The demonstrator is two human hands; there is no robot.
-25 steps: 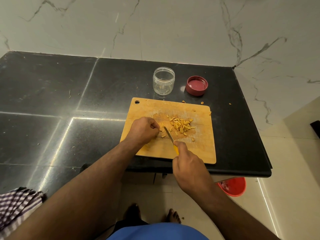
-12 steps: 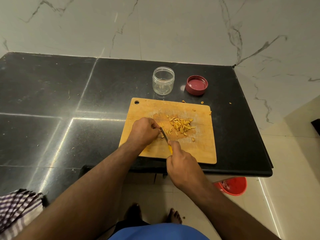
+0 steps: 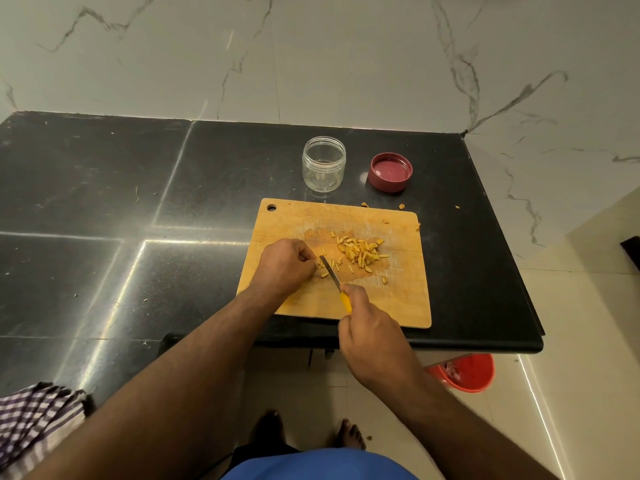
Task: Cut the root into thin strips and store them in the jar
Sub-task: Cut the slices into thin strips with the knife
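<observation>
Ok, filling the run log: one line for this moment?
stage: cutting | left hand: holds root on board | right hand: grips knife | strips: on board | jar: empty, lid off

Yellow-orange strips point(image 3: 360, 252), tan board point(image 3: 398, 299), maroon lid point(image 3: 391, 171), black counter point(image 3: 104, 188), checked purple-white cloth point(image 3: 31, 420)

The right hand point(image 3: 372, 327) swings the knife point(image 3: 330, 268) back in from the pile of strips point(image 3: 360, 252), blade now hard against the left hand's point(image 3: 285, 263) curled fingertips, and a few fresh-cut pieces point(image 3: 327, 271) lie loose beside the blade.
</observation>
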